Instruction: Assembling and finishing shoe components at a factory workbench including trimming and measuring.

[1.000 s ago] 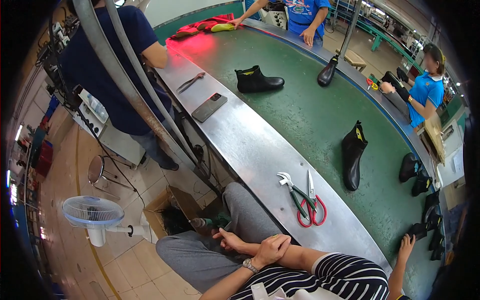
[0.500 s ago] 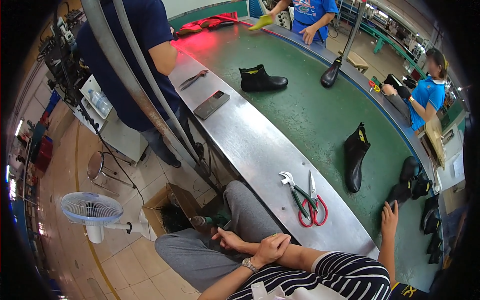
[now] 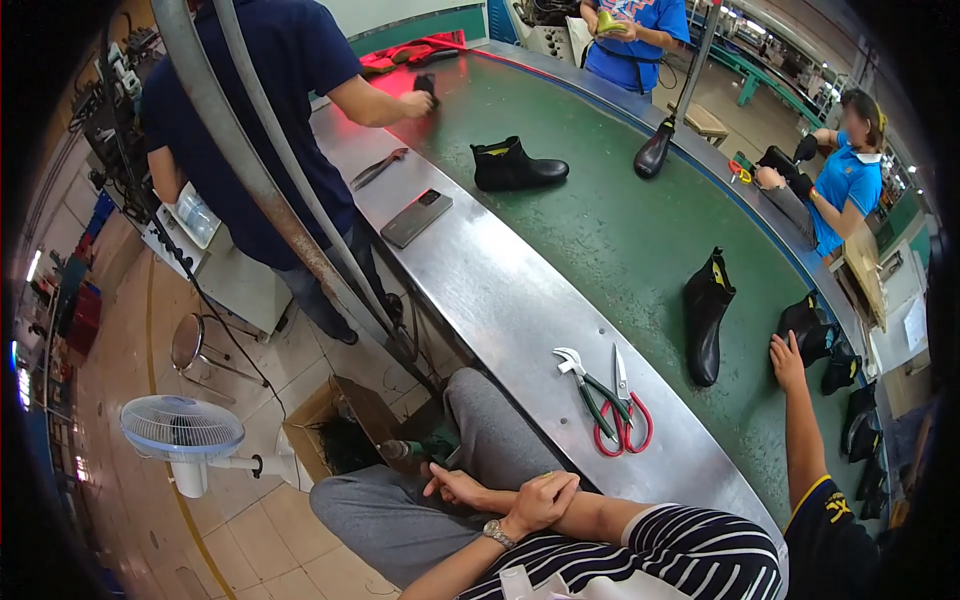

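Note:
My left hand [image 3: 545, 500], with a watch at its wrist, lies across my right forearm, its fingers wrapped round it. My right hand [image 3: 457, 487] rests over my lap on the grey trousers [image 3: 400, 520], fingers partly stretched and holding nothing. Nearest to both on the metal ledge are lasting pincers [image 3: 590, 385] with green and red handles, and scissors [image 3: 632, 410] with red handles that overlap them. Beyond, on the green surface, a black ankle boot [image 3: 708, 330] stands, and another black ankle boot [image 3: 520, 168] is farther off.
At right, a co-worker's hand [image 3: 788, 362] touches a black boot [image 3: 808, 325] beside several more. A phone [image 3: 417, 218] lies on the ledge near a person in dark blue [image 3: 260, 130]. A metal post [image 3: 280, 210], fan [image 3: 182, 430] and cardboard box [image 3: 315, 450] are at left.
My hands stay put. A dark item now stands under the dark-blue person's reaching hand. The co-worker's arm at right reaches farther in. The far worker's yellow-green piece is drawn back to both hands.

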Tool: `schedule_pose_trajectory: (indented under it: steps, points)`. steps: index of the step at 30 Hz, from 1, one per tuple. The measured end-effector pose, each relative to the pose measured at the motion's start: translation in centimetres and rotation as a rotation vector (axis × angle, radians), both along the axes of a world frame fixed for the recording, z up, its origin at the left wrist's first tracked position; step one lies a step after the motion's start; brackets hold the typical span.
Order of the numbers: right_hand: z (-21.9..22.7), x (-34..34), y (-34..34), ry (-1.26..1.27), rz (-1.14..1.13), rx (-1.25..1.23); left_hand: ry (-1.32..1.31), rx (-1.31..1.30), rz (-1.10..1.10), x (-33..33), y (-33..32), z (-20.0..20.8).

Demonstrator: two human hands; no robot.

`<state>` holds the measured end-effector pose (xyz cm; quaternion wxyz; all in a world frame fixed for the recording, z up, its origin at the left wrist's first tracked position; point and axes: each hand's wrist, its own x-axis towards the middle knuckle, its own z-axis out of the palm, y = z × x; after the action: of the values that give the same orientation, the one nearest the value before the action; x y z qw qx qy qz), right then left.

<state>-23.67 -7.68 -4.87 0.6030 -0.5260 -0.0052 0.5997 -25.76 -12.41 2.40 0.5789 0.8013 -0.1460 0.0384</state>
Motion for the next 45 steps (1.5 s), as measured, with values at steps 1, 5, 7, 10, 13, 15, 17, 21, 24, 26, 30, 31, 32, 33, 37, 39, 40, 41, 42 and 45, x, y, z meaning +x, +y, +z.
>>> schedule_pose_trajectory:
  steps: [1,5,7,10,13,15,17,21,24,26,30,31,32,33,37,39,40,41,42,45]
  points:
    - [-0.2,0.1,0.0,-0.004,-0.003,0.002,0.017,0.011,-0.007,0.0,-0.1,0.2]
    - [-1.2,-0.2,0.1,-0.062,0.016,-0.004,0.004,0.017,-0.007,0.1,-0.2,0.1]
    - [-1.7,-0.3,0.1,-0.005,0.014,0.018,0.014,0.011,-0.001,0.0,-0.1,0.1]
    - [-2.0,-0.5,0.4,0.044,-0.066,0.014,0.009,0.015,0.001,0.1,-0.1,-0.1]
    - [-1.6,-0.7,0.6,0.033,-0.115,-0.042,0.002,0.027,-0.008,0.3,0.0,-0.5]
    - [-1.6,-0.7,0.5,0.028,-0.077,-0.031,0.009,0.026,-0.010,0.1,0.1,-0.4]
    - [-2.0,-0.6,0.5,0.020,-0.030,0.009,0.010,0.029,-0.015,0.3,0.1,-0.1]
    - [-1.7,-0.6,0.6,0.020,-0.012,0.011,0.028,0.034,-0.002,0.4,0.4,0.2]
    - [-1.7,-0.6,0.7,-0.051,-0.030,-0.057,0.037,0.032,-0.005,0.3,0.3,0.3]
    - [-1.5,-0.6,0.7,-0.053,-0.022,-0.059,0.046,0.031,-0.004,0.4,0.2,0.2]
    - [-2.0,-0.3,0.9,-0.070,-0.052,0.007,0.031,0.027,0.005,0.5,0.3,0.2]
    - [-2.1,-0.6,0.8,-0.042,-0.053,0.004,0.035,0.026,0.004,0.4,0.3,0.3]
    - [-2.2,-0.7,0.9,-0.043,-0.049,0.007,0.034,0.029,0.008,0.4,0.4,0.3]
    - [-2.4,-0.7,0.9,-0.036,-0.057,0.005,0.029,0.027,0.006,0.4,0.3,0.3]
    - [-3.3,-0.6,0.8,0.113,-0.127,0.079,0.005,0.023,-0.003,0.6,0.2,0.2]
    - [-3.5,-1.0,0.9,0.074,-0.125,0.058,0.012,0.024,-0.003,0.6,0.2,0.1]
    - [-3.6,-1.0,1.0,0.029,-0.122,0.037,0.013,0.026,-0.001,0.7,0.3,0.1]
    - [-3.6,-1.0,1.0,0.033,-0.124,0.035,0.016,0.024,-0.003,0.7,0.3,0.1]
    - [-3.8,-1.0,1.0,0.016,-0.076,0.051,0.020,0.027,0.001,0.7,0.3,0.1]
    - [-4.0,-1.1,1.0,-0.003,-0.021,0.073,0.029,0.021,0.007,0.6,0.4,0.2]
